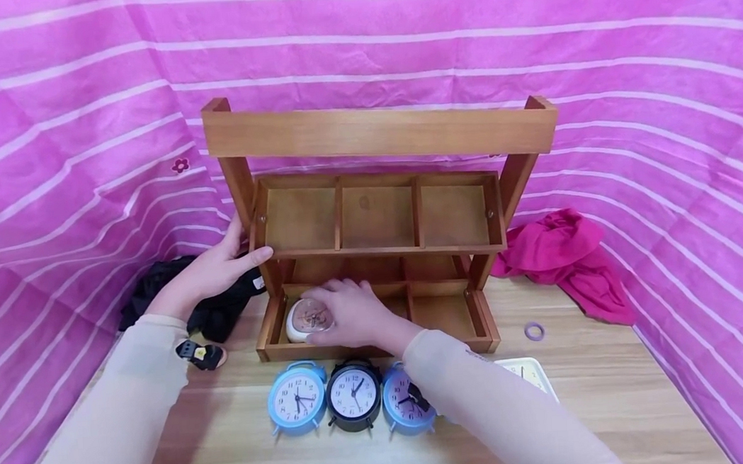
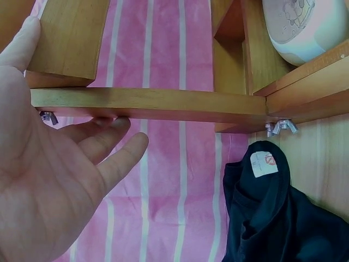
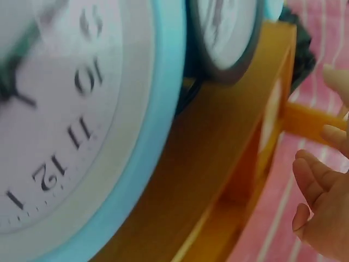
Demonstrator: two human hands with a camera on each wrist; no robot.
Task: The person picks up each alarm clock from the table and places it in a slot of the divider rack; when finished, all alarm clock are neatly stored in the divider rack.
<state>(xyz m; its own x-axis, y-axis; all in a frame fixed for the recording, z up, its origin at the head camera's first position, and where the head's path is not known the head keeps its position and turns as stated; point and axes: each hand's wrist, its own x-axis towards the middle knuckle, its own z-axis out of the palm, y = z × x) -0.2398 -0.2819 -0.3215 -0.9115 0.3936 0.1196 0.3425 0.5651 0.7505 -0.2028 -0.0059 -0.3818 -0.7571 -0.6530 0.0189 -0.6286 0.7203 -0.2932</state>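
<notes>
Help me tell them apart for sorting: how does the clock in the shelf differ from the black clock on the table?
The white clock is rounded, lies in the lower left compartment and is under the right hand. The black clock has a twin-bell top, stands on the table and is untouched. Both are small with analog dials.

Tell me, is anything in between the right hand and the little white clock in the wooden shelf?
Nothing visible. The right hand lies straight on the white clock, which sits in the bottom left compartment of the wooden shelf.
</notes>
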